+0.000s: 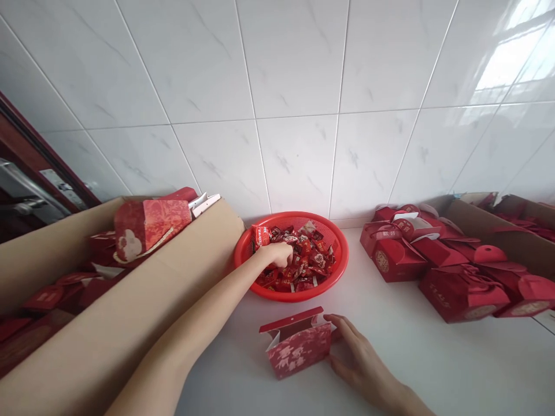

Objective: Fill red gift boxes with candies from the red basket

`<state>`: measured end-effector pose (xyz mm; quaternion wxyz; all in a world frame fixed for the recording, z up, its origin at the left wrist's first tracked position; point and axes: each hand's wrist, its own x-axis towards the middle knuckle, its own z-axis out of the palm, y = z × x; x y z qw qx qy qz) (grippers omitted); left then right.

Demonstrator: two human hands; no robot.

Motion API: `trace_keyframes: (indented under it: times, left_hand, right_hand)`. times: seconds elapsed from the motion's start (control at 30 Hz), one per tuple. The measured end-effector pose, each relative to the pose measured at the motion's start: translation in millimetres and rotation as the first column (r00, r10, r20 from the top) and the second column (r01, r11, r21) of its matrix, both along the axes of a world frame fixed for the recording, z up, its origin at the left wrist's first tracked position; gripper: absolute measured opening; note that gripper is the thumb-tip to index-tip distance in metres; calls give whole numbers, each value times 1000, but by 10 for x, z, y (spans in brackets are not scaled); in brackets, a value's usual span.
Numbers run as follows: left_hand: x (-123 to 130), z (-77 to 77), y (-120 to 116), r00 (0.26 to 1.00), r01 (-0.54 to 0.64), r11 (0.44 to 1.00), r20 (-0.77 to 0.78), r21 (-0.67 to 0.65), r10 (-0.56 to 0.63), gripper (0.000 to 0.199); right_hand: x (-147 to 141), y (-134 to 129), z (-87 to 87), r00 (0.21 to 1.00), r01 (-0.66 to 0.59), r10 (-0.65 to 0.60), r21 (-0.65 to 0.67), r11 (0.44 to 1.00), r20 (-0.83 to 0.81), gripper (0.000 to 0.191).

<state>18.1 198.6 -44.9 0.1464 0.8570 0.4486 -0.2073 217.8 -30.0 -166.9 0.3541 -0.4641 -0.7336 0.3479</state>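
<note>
A red plastic basket [342,263] stands against the wall, filled with small red-wrapped candies [312,254]. My left hand [277,254] reaches down among the candies with its fingers curled; what they hold, if anything, is hidden. In front of the basket a red paper gift box [299,349] with pale printed lettering stands upright, its top open. My right hand [353,352] holds this box at its right end, fingers at the back corner and thumb at the front.
On the left, a long cardboard carton [191,254] holds several red gift boxes, one patterned box [151,228] on top. Closed red boxes [399,257] cluster on the right of the white tabletop [373,306]. Another carton [503,231] stands behind them. A tiled wall [299,162] bounds the back.
</note>
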Motion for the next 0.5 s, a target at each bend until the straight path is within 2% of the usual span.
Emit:
trace_keyframes:
  times: [0.13,0.27,0.4,0.5]
  left_hand:
    - [-9,-28,-31,1000,3,1000,-3,-19,-4,41]
    - [-15,-75,-72,1000,-25,998,15,-49,25,29]
    - [-54,-79,-86,993,-77,995,90,-61,82,13]
    - [-101,-82,-51,977,-116,990,171,-76,127,16]
  right_hand:
    - [-7,0,-4,1000,-1,1,0,1000,3,62]
    - [-7,-5,-12,1000,-9,9,4,1000,14,60]
    - [-1,-9,-14,1000,-17,16,14,1000,17,59]
    - [-8,-17,-1,999,-30,30,13,999,18,59]
